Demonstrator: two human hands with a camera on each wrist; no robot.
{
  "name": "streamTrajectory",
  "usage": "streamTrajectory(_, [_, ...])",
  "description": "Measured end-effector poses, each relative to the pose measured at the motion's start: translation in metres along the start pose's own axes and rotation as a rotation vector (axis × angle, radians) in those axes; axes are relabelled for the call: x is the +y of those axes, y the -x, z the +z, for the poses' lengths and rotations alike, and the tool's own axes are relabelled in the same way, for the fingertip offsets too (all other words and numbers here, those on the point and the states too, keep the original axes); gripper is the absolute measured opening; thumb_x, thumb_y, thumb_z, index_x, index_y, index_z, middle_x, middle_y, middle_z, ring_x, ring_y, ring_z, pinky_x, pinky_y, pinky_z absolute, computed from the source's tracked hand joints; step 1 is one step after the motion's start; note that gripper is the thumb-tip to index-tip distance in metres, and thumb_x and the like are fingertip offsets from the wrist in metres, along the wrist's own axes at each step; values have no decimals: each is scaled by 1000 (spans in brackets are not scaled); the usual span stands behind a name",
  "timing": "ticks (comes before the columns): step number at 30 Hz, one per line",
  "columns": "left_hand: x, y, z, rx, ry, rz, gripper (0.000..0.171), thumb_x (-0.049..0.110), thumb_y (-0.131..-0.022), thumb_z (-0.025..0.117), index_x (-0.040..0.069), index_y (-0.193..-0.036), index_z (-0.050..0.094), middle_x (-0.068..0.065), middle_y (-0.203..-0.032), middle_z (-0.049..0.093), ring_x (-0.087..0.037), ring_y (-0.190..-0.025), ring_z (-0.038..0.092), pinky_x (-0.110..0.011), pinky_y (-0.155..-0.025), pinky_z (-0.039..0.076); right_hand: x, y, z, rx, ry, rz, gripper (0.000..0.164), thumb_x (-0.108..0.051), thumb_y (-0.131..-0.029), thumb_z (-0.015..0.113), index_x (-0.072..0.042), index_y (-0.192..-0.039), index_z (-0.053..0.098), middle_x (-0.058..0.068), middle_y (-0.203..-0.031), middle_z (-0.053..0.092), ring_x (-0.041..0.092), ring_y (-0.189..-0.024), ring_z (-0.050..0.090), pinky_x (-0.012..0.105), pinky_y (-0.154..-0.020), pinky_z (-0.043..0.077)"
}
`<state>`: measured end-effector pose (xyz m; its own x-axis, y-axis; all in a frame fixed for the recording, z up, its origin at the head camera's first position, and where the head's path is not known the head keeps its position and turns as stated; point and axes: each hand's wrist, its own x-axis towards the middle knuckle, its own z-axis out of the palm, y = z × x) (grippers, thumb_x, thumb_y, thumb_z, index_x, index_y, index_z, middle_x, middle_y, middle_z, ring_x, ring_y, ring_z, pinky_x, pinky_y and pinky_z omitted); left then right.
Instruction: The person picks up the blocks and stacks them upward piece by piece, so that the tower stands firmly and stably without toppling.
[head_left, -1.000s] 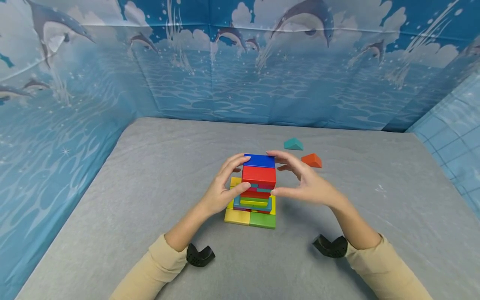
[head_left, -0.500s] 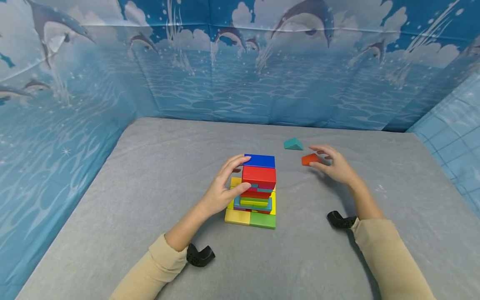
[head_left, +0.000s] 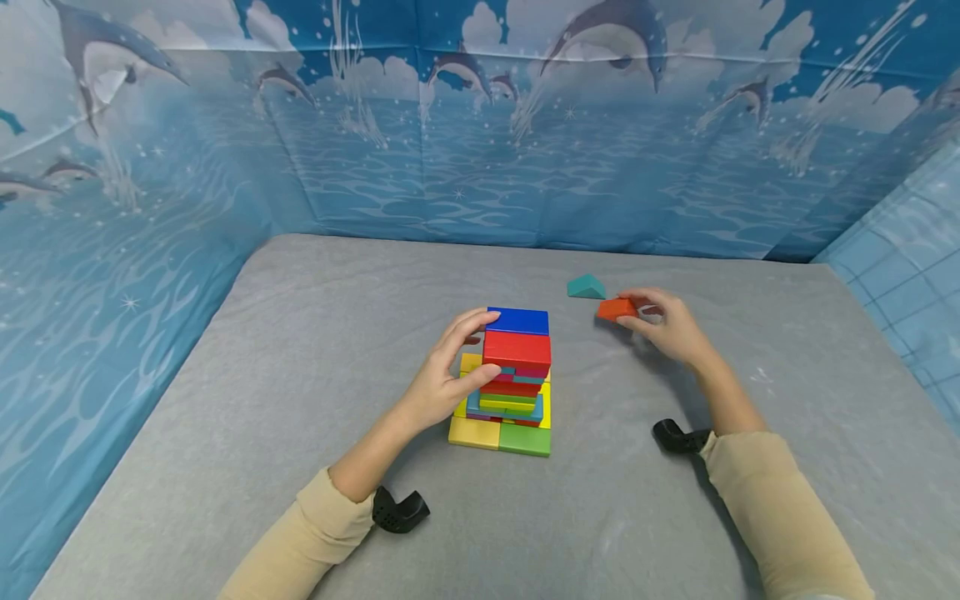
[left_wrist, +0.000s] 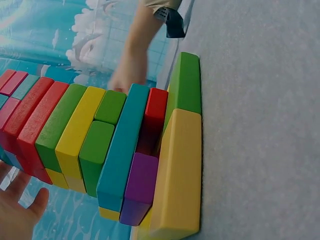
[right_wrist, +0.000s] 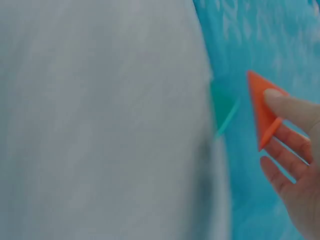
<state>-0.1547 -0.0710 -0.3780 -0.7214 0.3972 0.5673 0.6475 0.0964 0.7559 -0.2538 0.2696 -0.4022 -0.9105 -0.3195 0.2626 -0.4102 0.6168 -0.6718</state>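
A tall tower of colored blocks (head_left: 517, 350) stands in the middle of the head view, with a blue block (head_left: 519, 321) on top and a red one below it. Beside its left side is my left hand (head_left: 450, 371), thumb and fingers spread; whether it touches the blocks I cannot tell. My right hand (head_left: 667, 325) pinches an orange triangular block (head_left: 617, 309) between thumb and fingers, raised off the cloth. In the right wrist view the thumb lies on the orange block's face (right_wrist: 260, 102). A teal triangular block (head_left: 587, 287) lies just behind it.
Yellow and green flat blocks (head_left: 525, 440) form the tower's base. Grey cloth (head_left: 337, 317) covers the table. A blue dolphin-print curtain (head_left: 465, 183) hangs along the back and sides. Black camera mounts (head_left: 401, 511) sit at both wrists.
My right hand has left the tower's right side, reached over to the orange block, taken hold of it and lifted it slightly. The left hand stays in place.
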Motion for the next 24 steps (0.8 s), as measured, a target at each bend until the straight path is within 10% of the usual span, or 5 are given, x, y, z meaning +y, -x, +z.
streamTrajectory(6, [-1,0,0,-4,7,1,65,50,-90,48,3,-133,38,-12,-139,34,-23,-121,38,-56,-90,38,-82,-5,-2,124,-134,-172,40,-1,-79,69,-1,-117,59,13,-110,58,10,-93,52,16,-80,45])
streamTrajectory(12, [-1,0,0,-11,22,-18,66,50,-90,48,5,-136,35,-12,-139,34,-24,-119,38,-57,-90,37,-154,0,6,59,-245,-385,40,7,-76,68,0,-114,61,9,-108,60,10,-94,53,19,-79,47])
streamTrajectory(24, [1,-1,0,-19,52,-57,72,43,-90,53,-3,-137,25,-23,-136,32,-38,-117,37,-58,-93,33,-183,-2,25,4,-163,-454,37,0,-74,73,-4,-110,65,4,-101,62,12,-86,53,21,-74,45])
